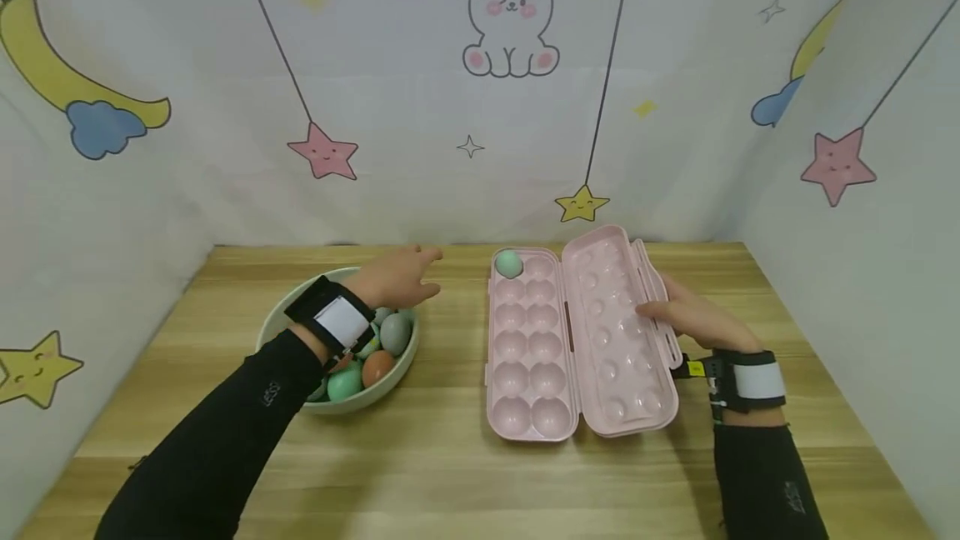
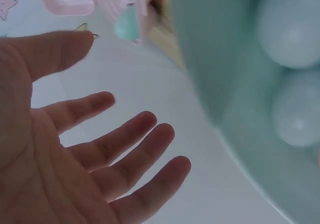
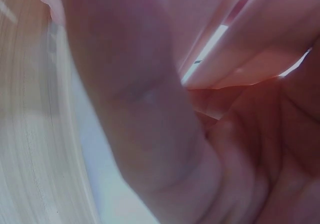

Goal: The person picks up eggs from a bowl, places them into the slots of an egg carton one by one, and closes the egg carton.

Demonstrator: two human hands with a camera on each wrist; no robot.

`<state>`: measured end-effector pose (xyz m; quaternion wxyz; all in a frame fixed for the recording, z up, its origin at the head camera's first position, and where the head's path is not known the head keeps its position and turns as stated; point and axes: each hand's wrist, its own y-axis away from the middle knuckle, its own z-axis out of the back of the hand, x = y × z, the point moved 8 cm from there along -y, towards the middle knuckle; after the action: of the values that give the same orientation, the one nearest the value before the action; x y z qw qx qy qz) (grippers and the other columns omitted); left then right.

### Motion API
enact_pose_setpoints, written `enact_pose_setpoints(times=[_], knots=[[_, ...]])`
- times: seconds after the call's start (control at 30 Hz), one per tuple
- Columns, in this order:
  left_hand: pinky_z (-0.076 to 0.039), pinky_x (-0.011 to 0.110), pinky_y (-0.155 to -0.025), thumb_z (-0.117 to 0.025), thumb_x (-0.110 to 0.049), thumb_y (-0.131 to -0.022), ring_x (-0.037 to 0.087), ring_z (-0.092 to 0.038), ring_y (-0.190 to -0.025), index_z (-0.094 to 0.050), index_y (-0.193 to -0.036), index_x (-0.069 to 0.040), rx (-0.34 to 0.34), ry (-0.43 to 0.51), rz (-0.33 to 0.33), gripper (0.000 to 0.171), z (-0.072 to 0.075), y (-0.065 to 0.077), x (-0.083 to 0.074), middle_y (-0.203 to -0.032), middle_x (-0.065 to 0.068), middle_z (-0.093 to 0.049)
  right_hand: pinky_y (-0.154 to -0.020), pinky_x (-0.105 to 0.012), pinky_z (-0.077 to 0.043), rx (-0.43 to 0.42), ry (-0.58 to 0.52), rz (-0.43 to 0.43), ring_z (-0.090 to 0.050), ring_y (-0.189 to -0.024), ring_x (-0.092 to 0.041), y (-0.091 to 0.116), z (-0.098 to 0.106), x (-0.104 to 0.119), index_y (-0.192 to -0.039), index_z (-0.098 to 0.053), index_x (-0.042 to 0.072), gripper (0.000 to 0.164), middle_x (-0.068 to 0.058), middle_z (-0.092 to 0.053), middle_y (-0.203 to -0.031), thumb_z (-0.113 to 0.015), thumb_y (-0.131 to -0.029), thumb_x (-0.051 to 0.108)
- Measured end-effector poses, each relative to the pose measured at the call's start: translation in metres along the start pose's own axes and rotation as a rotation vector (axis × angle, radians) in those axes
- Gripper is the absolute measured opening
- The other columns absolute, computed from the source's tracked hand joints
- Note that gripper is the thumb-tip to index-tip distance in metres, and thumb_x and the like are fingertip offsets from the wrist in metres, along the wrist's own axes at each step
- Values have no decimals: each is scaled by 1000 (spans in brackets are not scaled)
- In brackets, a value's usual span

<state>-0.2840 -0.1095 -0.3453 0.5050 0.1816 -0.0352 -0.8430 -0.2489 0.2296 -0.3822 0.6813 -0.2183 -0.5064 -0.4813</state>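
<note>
Over the far right rim of a pale green bowl [image 1: 408,365] hangs my left hand [image 1: 399,276], its fingers spread with nothing held. Several eggs lie in the bowl, among them an orange egg [image 1: 378,367], a green egg [image 1: 345,382] and a grey egg [image 1: 395,332]. A pink egg box [image 1: 495,357] stands opened to the right, with one green egg [image 1: 508,263] in its far left cup. My right hand [image 1: 693,315] grips the outer edge of the raised lid [image 1: 622,340], thumb on the inner side. Its other fingers are mostly hidden behind the lid.
Both things stand on a wooden table [image 1: 442,473]. White cloth walls [image 1: 420,90] with printed stars and a rabbit enclose the back and sides. Each wrist wears a black strap, the left strap [image 1: 341,323] reaching over the bowl.
</note>
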Motion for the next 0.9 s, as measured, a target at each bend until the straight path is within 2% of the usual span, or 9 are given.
enact_pose_setpoints(times=[0.13,0.27,0.47,0.63,0.77,0.9], knots=[[-46,45,-88,-52,-14,-95,34,-56,-107,-50,-133,4,16,-34,21,42,1,8,16,-129,25,-52,-70,-44,-56,-4,0,9,-64,-93,-34,2,6,3,-153,-3,-4,72,-37,-42,-128,-47,-97,5],[-46,41,-77,-51,-8,-92,29,-54,-91,-54,-127,5,42,-27,50,38,-2,21,36,-122,24,-53,-69,-44,-56,6,-20,24,-65,-92,-34,0,5,5,-152,-8,-5,69,-36,-46,-124,-48,-96,5],[-46,47,-85,-57,-11,-93,33,-56,-100,-55,-130,6,-8,-29,44,41,-11,38,60,-124,26,-54,-71,-44,-56,7,-22,-3,-65,-93,-33,0,-1,-1,-152,-8,-6,69,-36,-46,-125,-48,-97,4],[-46,46,-84,-62,-9,-90,31,-57,-95,-56,-127,7,-34,5,15,41,-23,36,69,-117,23,-61,-72,-45,-56,13,-31,13,-64,-95,-34,0,-4,-2,-152,-6,-5,70,-37,-43,-128,-47,-96,3],[-46,38,-71,-65,-4,-86,25,-56,-82,-59,-117,4,-24,17,20,33,-28,28,72,-103,15,-63,-70,-44,-56,10,-29,26,-64,-94,-34,-1,-3,0,-153,-4,-5,71,-38,-42,-128,-47,-96,3],[-47,33,-55,-65,-3,-84,23,-56,-68,-54,-116,2,8,38,60,34,-33,21,74,-95,14,-60,-70,-44,-56,4,-21,21,-64,-93,-34,0,-1,1,-153,-4,-4,71,-37,-42,-127,-46,-97,4]])
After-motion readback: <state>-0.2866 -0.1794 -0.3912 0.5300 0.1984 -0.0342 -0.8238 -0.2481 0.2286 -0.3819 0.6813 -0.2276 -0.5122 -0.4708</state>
